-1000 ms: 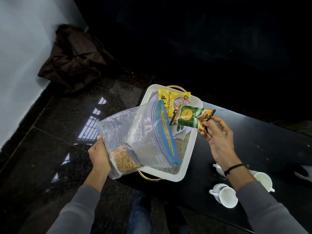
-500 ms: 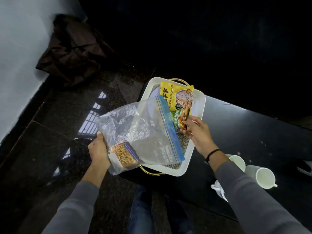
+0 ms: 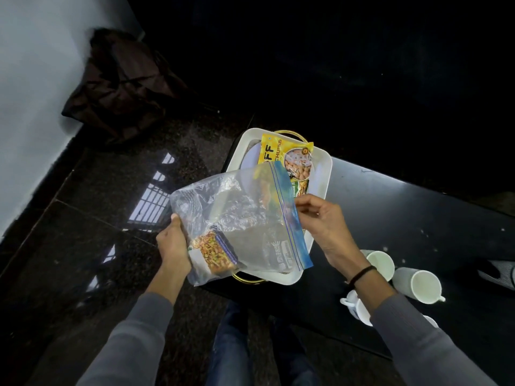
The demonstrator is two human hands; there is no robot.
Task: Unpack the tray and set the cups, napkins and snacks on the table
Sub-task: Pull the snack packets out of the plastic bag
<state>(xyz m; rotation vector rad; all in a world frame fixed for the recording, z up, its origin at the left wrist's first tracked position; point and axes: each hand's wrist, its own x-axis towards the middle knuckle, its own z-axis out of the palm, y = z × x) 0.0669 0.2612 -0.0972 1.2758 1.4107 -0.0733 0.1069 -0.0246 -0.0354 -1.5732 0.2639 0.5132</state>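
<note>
My left hand [image 3: 173,246] grips the bottom corner of a clear zip bag [image 3: 239,218] with a blue seal, held over the white tray [image 3: 324,174]. One snack pack [image 3: 213,250] lies inside the bag near my left hand. My right hand [image 3: 324,218] is at the bag's blue seal edge, fingers pinched on it. In the tray lie a yellow snack packet [image 3: 287,157] and, below it, a green snack packet [image 3: 301,188], partly hidden by the bag. White cups [image 3: 416,285] lie and stand on the black table [image 3: 404,218] right of the tray.
The tray has gold handles and sits at the table's left end. A dark bag [image 3: 122,84] leans on the white wall at the far left. Glossy dark floor tiles lie below the bag. My legs [image 3: 231,344] show at the bottom.
My right hand laid the green snack packet in the tray below the yellow one, let go of it, and moved back to the zip bag's seal edge. The left hand kept the bag.
</note>
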